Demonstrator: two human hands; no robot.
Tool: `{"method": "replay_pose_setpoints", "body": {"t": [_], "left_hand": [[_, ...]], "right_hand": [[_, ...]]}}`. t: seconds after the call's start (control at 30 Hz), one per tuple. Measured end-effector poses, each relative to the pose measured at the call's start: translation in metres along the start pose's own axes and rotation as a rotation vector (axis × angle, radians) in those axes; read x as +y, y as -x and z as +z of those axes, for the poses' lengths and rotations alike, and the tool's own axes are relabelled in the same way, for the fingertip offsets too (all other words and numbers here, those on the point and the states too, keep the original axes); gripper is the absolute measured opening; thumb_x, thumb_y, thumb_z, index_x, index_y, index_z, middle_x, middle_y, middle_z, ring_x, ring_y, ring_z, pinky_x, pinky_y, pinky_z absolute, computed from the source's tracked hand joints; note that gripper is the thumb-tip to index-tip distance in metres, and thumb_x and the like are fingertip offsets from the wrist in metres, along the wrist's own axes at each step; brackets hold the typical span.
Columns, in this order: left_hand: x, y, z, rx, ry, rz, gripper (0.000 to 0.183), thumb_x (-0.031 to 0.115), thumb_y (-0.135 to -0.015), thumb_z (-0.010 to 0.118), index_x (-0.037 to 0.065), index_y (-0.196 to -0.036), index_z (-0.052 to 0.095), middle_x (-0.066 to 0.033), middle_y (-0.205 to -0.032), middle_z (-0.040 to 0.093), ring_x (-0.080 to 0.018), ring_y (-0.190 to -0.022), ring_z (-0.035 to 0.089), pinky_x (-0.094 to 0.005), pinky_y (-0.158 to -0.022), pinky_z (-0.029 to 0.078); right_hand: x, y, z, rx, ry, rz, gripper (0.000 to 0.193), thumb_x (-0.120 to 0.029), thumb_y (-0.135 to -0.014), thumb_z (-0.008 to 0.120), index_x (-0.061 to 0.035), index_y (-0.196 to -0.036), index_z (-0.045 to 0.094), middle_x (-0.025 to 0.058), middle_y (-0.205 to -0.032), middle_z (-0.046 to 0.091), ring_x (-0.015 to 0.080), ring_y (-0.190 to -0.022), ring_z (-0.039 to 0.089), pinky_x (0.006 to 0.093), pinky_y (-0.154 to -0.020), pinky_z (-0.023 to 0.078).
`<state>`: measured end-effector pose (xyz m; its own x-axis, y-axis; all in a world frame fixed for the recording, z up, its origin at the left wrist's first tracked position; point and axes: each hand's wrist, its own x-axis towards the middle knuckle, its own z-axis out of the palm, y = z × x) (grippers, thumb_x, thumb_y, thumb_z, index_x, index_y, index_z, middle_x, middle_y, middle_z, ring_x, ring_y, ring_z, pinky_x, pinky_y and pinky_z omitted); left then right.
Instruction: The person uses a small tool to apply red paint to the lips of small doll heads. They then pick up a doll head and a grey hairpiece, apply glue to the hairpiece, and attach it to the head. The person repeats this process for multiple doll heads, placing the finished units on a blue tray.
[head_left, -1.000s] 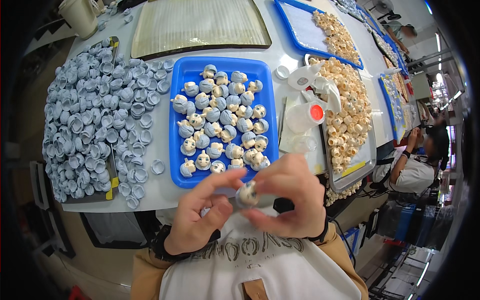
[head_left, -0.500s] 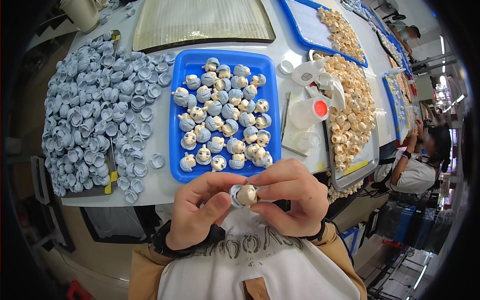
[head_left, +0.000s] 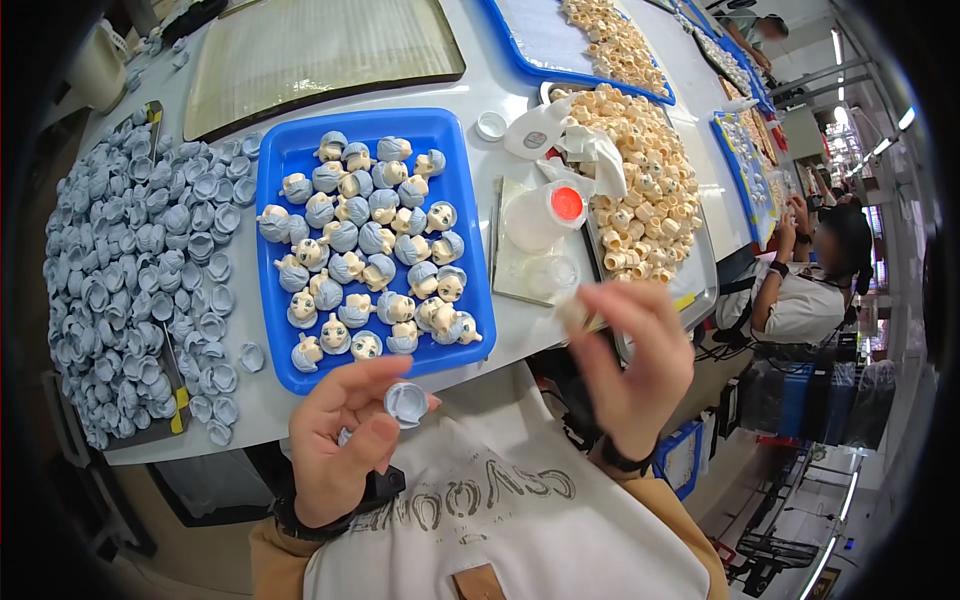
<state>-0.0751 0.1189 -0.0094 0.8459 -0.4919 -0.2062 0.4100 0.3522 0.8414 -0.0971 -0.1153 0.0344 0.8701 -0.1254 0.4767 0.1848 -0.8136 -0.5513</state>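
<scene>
My left hand (head_left: 340,440) pinches a hollow blue-grey doll hair shell (head_left: 407,402), its opening turned upward, just off the near edge of the tray. A second blue-grey bit shows between the lower fingers, too covered to make out. To the right, my right hand (head_left: 640,365) is smeared by motion; its thumb and fingertips close on a small beige doll face piece (head_left: 574,314), near the table's front edge. The blue tray (head_left: 376,122) ahead carries several rows of little doll heads with blue-grey hair and painted eyes.
Left lies a big heap of blue-grey hair shells (head_left: 130,280). Right of the tray are a plastic cup (head_left: 540,222) with red inside, a white squeeze bottle (head_left: 535,130) and a crumpled tissue (head_left: 598,158). Behind them, beige face pieces (head_left: 650,190) fill a metal tray. A co-worker (head_left: 800,290) sits at far right.
The hands were together around one doll head; now they are apart. The right hand has moved right with the face piece, while the hair shell stays in the left. The view has shifted.
</scene>
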Motion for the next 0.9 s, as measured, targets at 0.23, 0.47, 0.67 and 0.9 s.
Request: {"method": "replay_pose_setpoints", "body": {"t": [0.23,0.47,0.67,0.9], "left_hand": [[0.0,-0.001,-0.001,-0.047,0.078,-0.001,0.039,0.024,-0.093,0.056,-0.006,-0.117,0.048,-0.0189,-0.099,0.064,-0.0026,-0.048,0.042,-0.0163,-0.044,0.034],[0.002,-0.002,0.003,0.013,0.059,-0.026,0.041,0.028,-0.092,0.055,-0.004,-0.116,0.047,-0.0175,-0.09,0.062,-0.0019,-0.043,0.04,-0.0143,-0.038,0.03],[-0.001,-0.003,0.004,0.017,0.043,-0.003,0.039,0.027,-0.094,0.05,-0.002,-0.12,0.043,-0.018,-0.092,0.061,-0.0031,-0.044,0.039,-0.0151,-0.041,0.031],[-0.004,-0.002,0.004,0.036,0.06,0.018,0.038,0.026,-0.095,0.047,-0.004,-0.12,0.047,-0.0164,-0.092,0.061,-0.0042,-0.05,0.042,-0.0168,-0.045,0.034]], "right_hand": [[0.037,-0.007,0.004,-0.082,0.302,-0.039,0.024,-0.002,-0.07,0.071,-0.0055,-0.093,0.066,0.0067,-0.085,0.06,0.0253,-0.08,0.054,0.0361,-0.071,0.041],[0.043,-0.009,0.013,-0.072,0.372,-0.094,0.022,-0.006,-0.07,0.072,-0.0074,-0.091,0.066,0.0042,-0.084,0.06,0.0229,-0.079,0.054,0.0346,-0.074,0.038],[0.053,-0.007,0.013,-0.076,0.242,-0.077,0.022,-0.006,-0.069,0.072,-0.0071,-0.09,0.065,0.0048,-0.084,0.061,0.0233,-0.079,0.055,0.0348,-0.074,0.038],[0.046,-0.005,0.004,-0.122,0.251,-0.035,0.02,-0.006,-0.069,0.073,-0.0057,-0.088,0.065,0.0058,-0.084,0.061,0.0242,-0.08,0.055,0.035,-0.075,0.038]]}}
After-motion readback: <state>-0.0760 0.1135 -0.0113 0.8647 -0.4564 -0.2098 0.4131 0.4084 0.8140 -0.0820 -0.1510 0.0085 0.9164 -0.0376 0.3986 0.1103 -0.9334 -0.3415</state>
